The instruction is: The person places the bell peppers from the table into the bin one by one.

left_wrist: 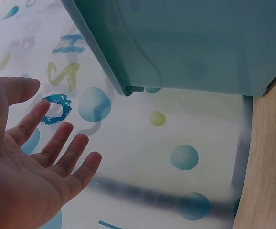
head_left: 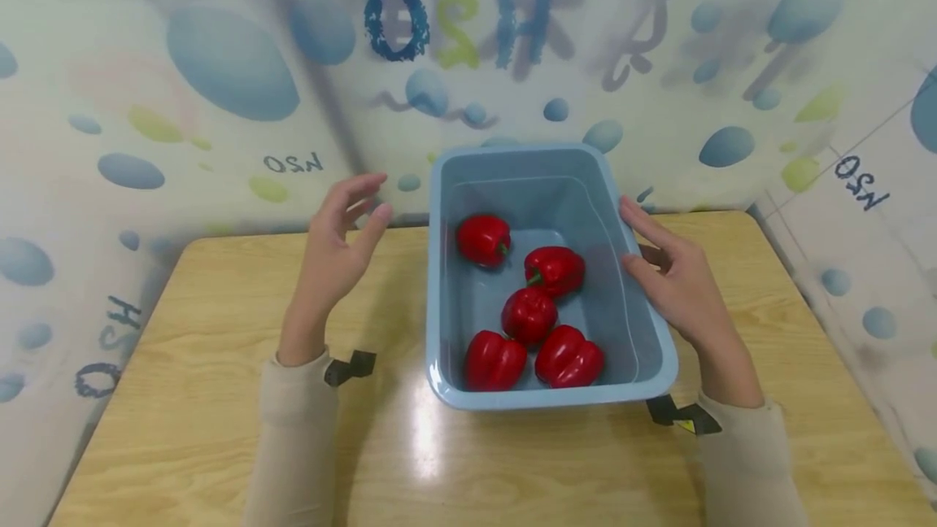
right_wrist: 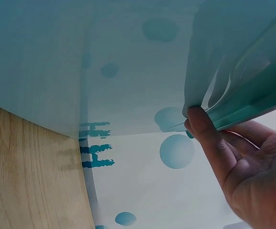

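A light blue plastic tub [head_left: 468, 399] stands on the wooden table with several red bell peppers [head_left: 529, 315] in it. Some show green stems. To the left of the tub, my left hand [head_left: 340, 238] is raised with its palm turned toward the tub, apart from it and holding nothing. In the left wrist view its fingers [left_wrist: 57, 145] are spread and slightly bent. At the tub's right rim is my right hand [head_left: 677, 279], its thumb and forefinger tips against the rim. The right wrist view shows the thumb [right_wrist: 207, 133] at the rim's edge, the other fingers partly hidden behind it.
The wooden table [head_left: 220, 324] ends at a patterned wall covering [head_left: 241, 169] right behind the tub. Another patterned wall [head_left: 871, 283] runs along the right side. Dark straps [head_left: 351, 367] hang at the beige sleeves.
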The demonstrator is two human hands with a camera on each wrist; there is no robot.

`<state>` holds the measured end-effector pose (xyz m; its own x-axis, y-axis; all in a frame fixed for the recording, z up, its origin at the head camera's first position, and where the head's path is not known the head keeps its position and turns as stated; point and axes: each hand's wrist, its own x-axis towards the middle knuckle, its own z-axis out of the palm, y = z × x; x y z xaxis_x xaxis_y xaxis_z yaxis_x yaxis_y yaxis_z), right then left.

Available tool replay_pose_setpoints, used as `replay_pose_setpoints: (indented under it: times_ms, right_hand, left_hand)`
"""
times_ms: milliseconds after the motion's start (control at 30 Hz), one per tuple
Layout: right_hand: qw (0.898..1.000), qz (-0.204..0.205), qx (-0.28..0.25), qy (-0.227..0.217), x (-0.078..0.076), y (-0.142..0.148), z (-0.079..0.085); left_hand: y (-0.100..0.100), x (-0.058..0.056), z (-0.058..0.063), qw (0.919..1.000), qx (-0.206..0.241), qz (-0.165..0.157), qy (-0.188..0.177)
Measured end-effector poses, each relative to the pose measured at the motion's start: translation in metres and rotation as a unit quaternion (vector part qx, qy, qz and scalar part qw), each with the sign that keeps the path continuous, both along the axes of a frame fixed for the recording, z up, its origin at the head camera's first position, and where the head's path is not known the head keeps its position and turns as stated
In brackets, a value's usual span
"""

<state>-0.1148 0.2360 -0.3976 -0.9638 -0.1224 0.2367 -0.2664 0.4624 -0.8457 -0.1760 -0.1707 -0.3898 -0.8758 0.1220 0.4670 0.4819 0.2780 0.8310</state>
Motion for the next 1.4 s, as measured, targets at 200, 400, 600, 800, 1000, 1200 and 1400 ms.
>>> replay_pose_setpoints:
  times_ms: [200, 400, 600, 800, 1000, 1200, 1400]
  right_hand:
    - [1.000, -0.002, -0.003, -0.003, -0.0003, -0.0001, 0.0008]
    - [1.000, -0.001, -0.003, -0.003, -0.0005, -0.0010, 0.0007]
    - [1.000, -0.007, 0.002, 0.000, -0.0003, -0.0007, -0.0002]
    - [1.000, -0.004, -0.002, -0.002, -0.0001, -0.0014, 0.0006]
    - [1.000, -0.006, 0.002, -0.005, -0.0007, -0.0007, 0.0014]
    - [1.000, -0.004, -0.002, -0.004, -0.0014, -0.0004, 0.0001]
    - [1.000, -0.003, 0.004, 0.001, -0.0004, -0.0003, -0.0004]
  left_hand:
    - [-0.0017, 0.0007, 0.0039, 1.0000, 0.003, 0.003, 0.000]
    - [-0.0039, 0.0026, 0.0042, 0.9999, 0.010, 0.003, -0.010]
    - [-0.0058, 0.0014, 0.0034, 0.9999, 0.014, 0.003, -0.006]
    - [-0.0069, 0.0009, 0.0033, 0.9998, 0.016, 0.005, -0.006]
    - [-0.0064, 0.0005, 0.0048, 0.9999, 0.010, 0.008, -0.011]
    - [-0.0053, 0.0010, 0.0041, 0.9997, -0.006, 0.007, -0.021]
    - [-0.0028, 0.0009, -0.0009, 0.9991, -0.025, -0.001, -0.033]
